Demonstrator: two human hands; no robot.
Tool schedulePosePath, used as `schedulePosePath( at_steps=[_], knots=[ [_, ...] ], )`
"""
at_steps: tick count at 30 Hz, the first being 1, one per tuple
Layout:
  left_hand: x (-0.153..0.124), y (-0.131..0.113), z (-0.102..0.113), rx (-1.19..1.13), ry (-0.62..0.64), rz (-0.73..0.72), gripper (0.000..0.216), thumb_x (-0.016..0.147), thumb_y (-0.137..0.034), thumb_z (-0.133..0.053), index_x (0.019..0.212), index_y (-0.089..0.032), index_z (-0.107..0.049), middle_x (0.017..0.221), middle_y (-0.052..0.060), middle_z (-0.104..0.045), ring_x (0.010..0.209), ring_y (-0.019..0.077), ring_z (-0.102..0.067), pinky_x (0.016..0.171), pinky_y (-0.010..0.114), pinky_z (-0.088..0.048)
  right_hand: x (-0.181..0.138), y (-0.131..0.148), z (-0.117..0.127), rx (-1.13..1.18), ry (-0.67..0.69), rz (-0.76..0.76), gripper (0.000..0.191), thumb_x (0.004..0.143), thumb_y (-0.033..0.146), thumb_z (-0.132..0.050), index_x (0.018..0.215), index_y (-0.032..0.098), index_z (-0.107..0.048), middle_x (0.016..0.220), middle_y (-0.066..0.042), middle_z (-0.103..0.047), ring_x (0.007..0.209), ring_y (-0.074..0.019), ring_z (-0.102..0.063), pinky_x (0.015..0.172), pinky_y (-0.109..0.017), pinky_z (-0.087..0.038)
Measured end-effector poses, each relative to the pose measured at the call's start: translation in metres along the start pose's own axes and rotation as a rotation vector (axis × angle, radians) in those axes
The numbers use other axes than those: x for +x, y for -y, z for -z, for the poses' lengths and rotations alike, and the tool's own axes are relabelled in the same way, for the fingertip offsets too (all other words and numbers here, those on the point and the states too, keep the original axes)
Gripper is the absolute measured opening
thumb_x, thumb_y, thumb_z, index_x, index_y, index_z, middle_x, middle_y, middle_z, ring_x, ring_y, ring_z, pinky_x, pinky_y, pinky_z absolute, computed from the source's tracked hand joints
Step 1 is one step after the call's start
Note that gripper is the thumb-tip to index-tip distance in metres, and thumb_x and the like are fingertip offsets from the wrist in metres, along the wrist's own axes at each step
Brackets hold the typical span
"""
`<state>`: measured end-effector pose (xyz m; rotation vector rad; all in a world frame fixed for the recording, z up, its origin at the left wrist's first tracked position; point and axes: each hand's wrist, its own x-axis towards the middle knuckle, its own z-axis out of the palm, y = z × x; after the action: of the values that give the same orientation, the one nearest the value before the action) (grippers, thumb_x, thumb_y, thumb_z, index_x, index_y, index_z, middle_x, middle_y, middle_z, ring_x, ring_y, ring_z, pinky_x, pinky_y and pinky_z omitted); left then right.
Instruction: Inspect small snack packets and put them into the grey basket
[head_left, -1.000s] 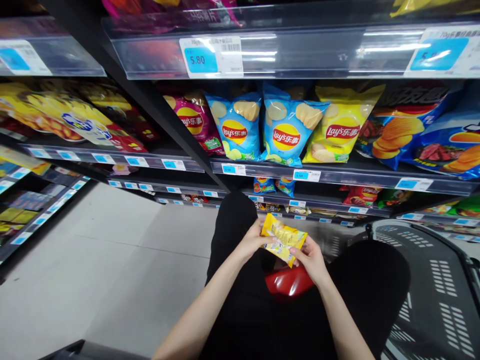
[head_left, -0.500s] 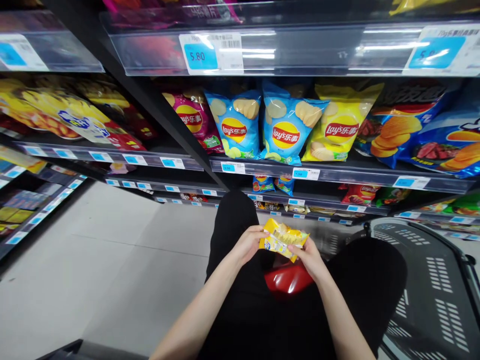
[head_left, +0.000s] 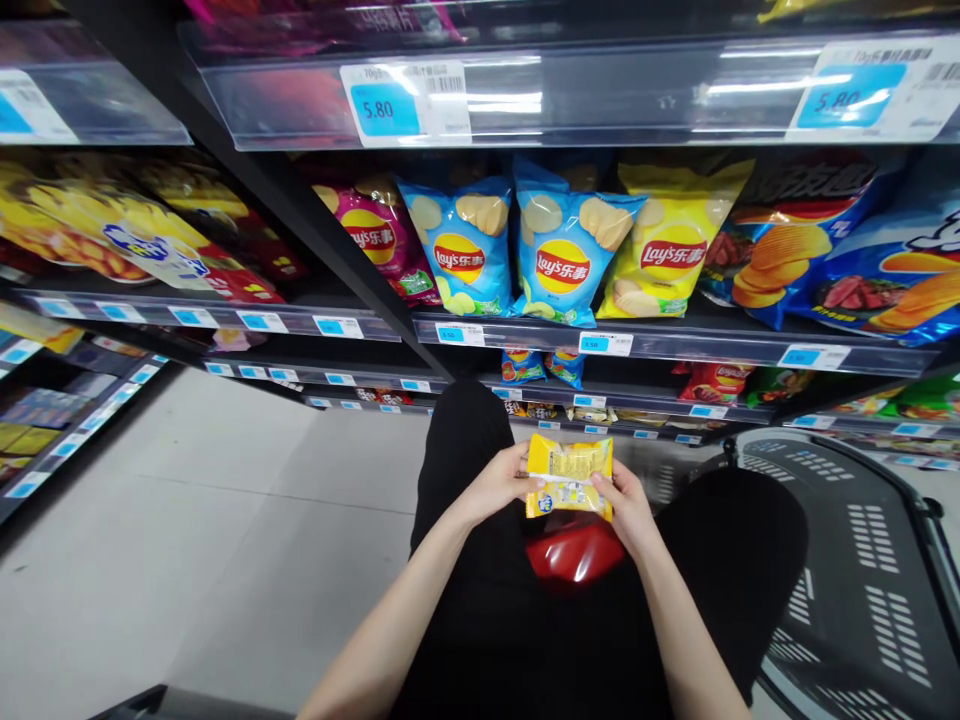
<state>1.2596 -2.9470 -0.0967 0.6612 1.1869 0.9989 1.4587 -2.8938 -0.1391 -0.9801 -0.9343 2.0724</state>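
Between my two hands is a small yellow snack packet point(head_left: 571, 464), its printed back with the seam facing up towards me. My left hand point(head_left: 501, 484) grips the packet's left end, thumb on top. At the right end, my right hand point(head_left: 624, 498) pinches it, thumb lying over the front face and fingers behind, partly hidden. Below the packet, a shiny red bag point(head_left: 576, 554) rests between my thighs, touched by neither hand.
Ahead, a shelf holds blue chip bags point(head_left: 459, 250), a yellow chip bag point(head_left: 671, 245) and a magenta chip bag point(head_left: 379, 240) above price-tag rails point(head_left: 675, 345). A dark shopping basket point(head_left: 832, 540) stands at my right. Grey floor point(head_left: 285, 520) lies to the left.
The packet has been turned from a tilted, crumpled pose to flatter and more level, its back now facing me. Both hands still hold it. The view has shifted slightly.
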Motion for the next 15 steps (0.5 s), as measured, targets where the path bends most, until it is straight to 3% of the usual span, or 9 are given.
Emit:
schedulePosePath(
  at_steps=[3,7,12,15],
  knots=[
    [-0.001,-0.001,0.002,0.173,-0.041,-0.004,0.044,0.059,-0.022,-0.081,0.099,-0.01,-0.07,0.094,0.01,-0.074,0.085,0.0251,-0.068,0.074,0.03,-0.053,-0.001,0.002,-0.002,-0.058,0.011,0.022,0.037,0.066,0.037,-0.08,0.096,0.019,-0.069,0.091,-0.006,-0.074,0.079,-0.0246,-0.068,0.073,-0.036,-0.053],
    [-0.003,-0.004,0.001,0.197,-0.094,0.027,0.035,0.053,-0.023,-0.084,0.083,-0.008,-0.075,0.077,0.006,-0.075,0.073,0.0238,-0.068,0.067,0.028,-0.053,-0.004,0.003,-0.007,-0.061,0.003,0.034,0.035,0.056,0.028,-0.086,0.087,0.017,-0.072,0.086,-0.005,-0.074,0.078,-0.0237,-0.067,0.071,-0.032,-0.052],
    [-0.003,-0.007,-0.009,0.147,-0.169,-0.002,0.031,0.055,-0.034,-0.083,0.073,-0.01,-0.075,0.068,0.003,-0.074,0.061,0.0182,-0.065,0.057,0.024,-0.05,-0.006,0.001,-0.013,0.062,-0.136,0.07,0.03,0.067,0.045,-0.076,0.077,0.018,-0.068,0.069,-0.003,-0.071,0.065,-0.0211,-0.066,0.058,-0.03,-0.052],
    [-0.003,-0.007,-0.015,0.116,-0.222,-0.023,0.033,0.06,-0.042,-0.079,0.061,-0.01,-0.072,0.052,0.002,-0.067,0.047,0.0133,-0.057,0.046,0.021,-0.043,-0.007,0.003,-0.014,0.137,-0.217,0.093,0.032,0.068,0.049,-0.074,0.075,0.02,-0.066,0.066,-0.001,-0.07,0.06,-0.0192,-0.065,0.056,-0.03,-0.053]
  ],
)
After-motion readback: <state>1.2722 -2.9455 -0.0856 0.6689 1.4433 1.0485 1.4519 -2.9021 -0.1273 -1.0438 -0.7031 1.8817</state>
